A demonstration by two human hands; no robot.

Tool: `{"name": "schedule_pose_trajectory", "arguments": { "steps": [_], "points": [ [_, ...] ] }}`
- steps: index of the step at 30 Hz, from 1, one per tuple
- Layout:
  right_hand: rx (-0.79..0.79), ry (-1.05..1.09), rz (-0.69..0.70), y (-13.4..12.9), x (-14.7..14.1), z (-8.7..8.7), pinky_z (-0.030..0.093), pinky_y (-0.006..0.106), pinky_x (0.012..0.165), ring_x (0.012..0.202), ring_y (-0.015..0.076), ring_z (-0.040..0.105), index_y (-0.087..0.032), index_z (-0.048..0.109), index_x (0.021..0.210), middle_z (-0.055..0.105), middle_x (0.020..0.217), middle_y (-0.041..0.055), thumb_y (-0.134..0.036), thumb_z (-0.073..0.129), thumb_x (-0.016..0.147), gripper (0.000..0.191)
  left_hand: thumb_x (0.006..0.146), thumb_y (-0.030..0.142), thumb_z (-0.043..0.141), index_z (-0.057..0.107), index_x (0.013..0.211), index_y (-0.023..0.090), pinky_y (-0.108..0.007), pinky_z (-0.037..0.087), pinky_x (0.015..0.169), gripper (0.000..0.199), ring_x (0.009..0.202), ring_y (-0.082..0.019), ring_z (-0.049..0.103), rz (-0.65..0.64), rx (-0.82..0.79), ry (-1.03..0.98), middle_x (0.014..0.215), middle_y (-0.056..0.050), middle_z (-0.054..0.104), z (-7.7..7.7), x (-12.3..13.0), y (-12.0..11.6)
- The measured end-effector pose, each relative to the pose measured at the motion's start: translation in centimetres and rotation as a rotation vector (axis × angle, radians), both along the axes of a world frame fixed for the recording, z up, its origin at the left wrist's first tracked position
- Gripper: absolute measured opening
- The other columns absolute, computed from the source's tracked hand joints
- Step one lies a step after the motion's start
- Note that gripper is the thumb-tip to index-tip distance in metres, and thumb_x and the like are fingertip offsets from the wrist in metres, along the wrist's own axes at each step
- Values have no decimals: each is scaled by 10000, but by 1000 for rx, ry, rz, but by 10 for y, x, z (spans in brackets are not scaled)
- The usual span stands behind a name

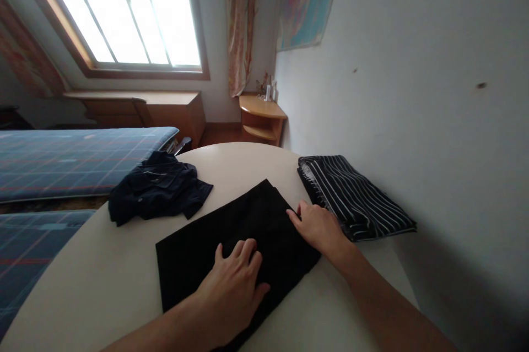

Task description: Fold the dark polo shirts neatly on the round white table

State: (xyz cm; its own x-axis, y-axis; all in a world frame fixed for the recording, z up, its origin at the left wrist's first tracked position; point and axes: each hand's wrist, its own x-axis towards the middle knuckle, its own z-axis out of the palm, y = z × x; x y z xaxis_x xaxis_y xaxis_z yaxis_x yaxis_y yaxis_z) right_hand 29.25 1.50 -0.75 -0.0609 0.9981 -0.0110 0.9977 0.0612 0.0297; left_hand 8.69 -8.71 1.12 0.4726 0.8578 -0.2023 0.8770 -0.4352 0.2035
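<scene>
A folded black garment lies flat and slantwise on the round cream table. My left hand rests on top of it near the middle, fingers spread and lightly bent. At the garment's right edge is my right hand, fingers apart and touching the cloth, with nothing visibly gripped. Just beyond that hand, a folded black cloth with white stripes sits at the table's right side. To the left lies a crumpled dark navy garment with a button and small light lettering.
Beds with blue plaid covers stand along the left, close to the table. A white wall rises at the right beside the striped cloth. A wooden corner shelf and a low desk stand beyond the table, below the window side.
</scene>
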Motion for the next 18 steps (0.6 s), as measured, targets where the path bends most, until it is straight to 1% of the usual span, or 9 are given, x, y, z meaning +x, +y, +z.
{"name": "schedule_pose_trajectory", "arguments": {
  "steps": [2, 3, 5, 6, 8, 10, 12, 15, 18],
  "points": [
    [7, 28, -4, 1, 1, -2, 464, 331, 682, 874, 285, 722, -152, 661, 980, 740, 944, 146, -478, 428, 1005, 401, 959, 348, 496, 595, 1238, 162, -659, 370, 1083, 350, 1322, -343, 479, 58, 92, -16, 1477, -170, 472, -11, 0, 8],
    [18, 50, -6, 1, 2, -3, 463, 330, 698, 899, 279, 716, -153, 662, 953, 734, 982, 150, -475, 437, 1002, 396, 961, 358, 493, 579, 1277, 156, -653, 350, 1100, 384, 1361, -354, 439, 100, 143, -25, 1515, -177, 431, -17, 0, 13],
    [34, 116, -6, 3, 4, -5, 456, 321, 717, 919, 263, 705, -162, 659, 894, 726, 1018, 143, -467, 462, 993, 376, 964, 414, 488, 489, 1413, 147, -664, 281, 1134, 522, 1454, -389, 301, 167, 213, -44, 1593, -190, 315, -31, -2, 20],
    [32, 157, -12, 4, 5, -5, 451, 316, 715, 909, 255, 703, -170, 656, 875, 728, 1001, 133, -466, 472, 989, 367, 961, 461, 486, 415, 1483, 154, -682, 238, 1144, 610, 1483, -407, 226, 175, 224, -58, 1621, -190, 255, -36, -3, 22],
    [9, 245, -32, 6, 6, -5, 440, 311, 699, 863, 244, 704, -183, 649, 876, 734, 921, 109, -476, 485, 981, 352, 944, 555, 486, 276, 1568, 210, -717, 164, 1145, 743, 1506, -430, 107, 123, 207, -98, 1656, -166, 151, -44, -6, 24],
    [-9, 321, -45, 7, 6, -4, 431, 306, 682, 827, 236, 702, -189, 644, 921, 735, 875, 93, -483, 497, 974, 333, 925, 592, 506, 226, 1583, 296, -733, 129, 1139, 774, 1507, -440, 49, 25, 171, -139, 1671, -126, 83, -46, -7, 22],
    [-4, 363, -36, 7, 6, -5, 427, 302, 683, 829, 230, 697, -192, 640, 934, 734, 886, 89, -485, 512, 965, 321, 894, 583, 565, 245, 1574, 339, -724, 112, 1146, 790, 1506, -441, 14, -59, 142, -163, 1676, -100, 38, -43, -6, 20],
    [26, 360, -2, 8, 6, -10, 425, 299, 703, 868, 226, 682, -194, 631, 881, 719, 937, 90, -470, 525, 960, 306, 797, 578, 681, 283, 1568, 282, -693, 109, 1166, 916, 1505, -441, -3, -107, 93, -161, 1672, -120, 36, -36, -1, 16],
    [42, 320, 33, 9, 7, -16, 420, 295, 707, 853, 214, 666, -187, 621, 851, 692, 953, 93, -453, 532, 959, 301, 727, 553, 737, 257, 1577, 257, -695, 117, 1164, 1020, 1502, -449, 1, -130, 63, -144, 1665, -138, 58, -32, 4, 14]
  ]
}}
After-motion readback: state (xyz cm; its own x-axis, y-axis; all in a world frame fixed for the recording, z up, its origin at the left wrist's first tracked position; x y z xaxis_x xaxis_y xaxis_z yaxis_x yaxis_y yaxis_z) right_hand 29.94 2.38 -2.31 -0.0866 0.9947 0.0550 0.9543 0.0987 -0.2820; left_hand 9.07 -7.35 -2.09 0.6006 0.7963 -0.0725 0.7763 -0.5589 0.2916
